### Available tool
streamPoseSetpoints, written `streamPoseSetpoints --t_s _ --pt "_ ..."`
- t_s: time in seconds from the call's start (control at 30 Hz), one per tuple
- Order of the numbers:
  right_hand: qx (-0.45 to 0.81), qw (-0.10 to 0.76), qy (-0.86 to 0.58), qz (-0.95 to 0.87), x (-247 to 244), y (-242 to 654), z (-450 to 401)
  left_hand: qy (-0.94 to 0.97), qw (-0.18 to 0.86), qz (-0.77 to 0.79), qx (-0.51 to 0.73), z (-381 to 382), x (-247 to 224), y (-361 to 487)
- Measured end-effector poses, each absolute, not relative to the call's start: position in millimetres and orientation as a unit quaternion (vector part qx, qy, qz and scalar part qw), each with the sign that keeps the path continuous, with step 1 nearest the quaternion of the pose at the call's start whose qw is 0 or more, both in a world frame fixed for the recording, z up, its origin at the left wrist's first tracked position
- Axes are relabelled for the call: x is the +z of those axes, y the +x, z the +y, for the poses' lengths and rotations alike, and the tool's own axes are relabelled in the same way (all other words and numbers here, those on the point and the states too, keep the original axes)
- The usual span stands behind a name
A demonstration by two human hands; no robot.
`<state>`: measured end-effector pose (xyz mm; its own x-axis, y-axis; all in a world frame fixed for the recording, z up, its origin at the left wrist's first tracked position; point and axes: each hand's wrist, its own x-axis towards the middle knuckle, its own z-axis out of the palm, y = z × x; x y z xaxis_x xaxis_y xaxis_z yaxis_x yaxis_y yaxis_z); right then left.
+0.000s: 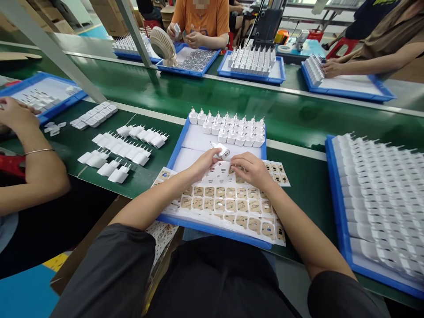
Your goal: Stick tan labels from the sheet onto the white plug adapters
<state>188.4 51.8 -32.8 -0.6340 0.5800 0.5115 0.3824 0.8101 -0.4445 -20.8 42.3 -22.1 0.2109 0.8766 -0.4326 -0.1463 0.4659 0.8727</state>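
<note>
A white plug charger (222, 152) is gripped in my left hand (207, 164), its prongs pointing up and left and its port face turned toward my right hand. My right hand (253, 170) is just above the sticker sheet (220, 193), with thumb and fingers pinched near the sheet's peeled part; what they hold, if anything, is too small to make out. Tan die-cut stickers in rows cover the sheet, which lies over a blue-rimmed tray (180, 143). At the tray's far end several white chargers (240, 128) stand in rows, prongs up.
Loose chargers (121, 148) lie on the green bench to the left, beside a co-worker's arm (43, 163). A tray packed with chargers (380, 198) stands at the right. Across the green conveyor (185, 90), co-workers handle parts at other trays (251, 77); a small fan (162, 44) stands there.
</note>
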Motion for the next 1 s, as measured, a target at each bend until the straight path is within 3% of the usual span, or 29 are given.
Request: streamPoseSetpoints --t_s 0.2,0.37,0.53,0.83,1.0 --pt "0.097 0.323 -0.256 -0.906 -36 191 51 0.318 0.723 0.509 0.342 42 -19 -19" --pt "0.11 0.308 -0.263 -0.908 -31 193 52 0.367 0.625 0.556 0.406 49 -31 -22" --pt "0.223 0.289 -0.263 -0.893 -8 203 52 0.4 0.551 0.587 0.437 56 -43 -32" --pt "0.407 0.43 -0.343 -0.729 6 221 56 0.471 0.463 0.558 0.503 57 -37 -38" --pt "0.485 0.451 -0.342 -0.667 16 211 34 0.366 0.644 0.394 0.544 37 -11 -28"
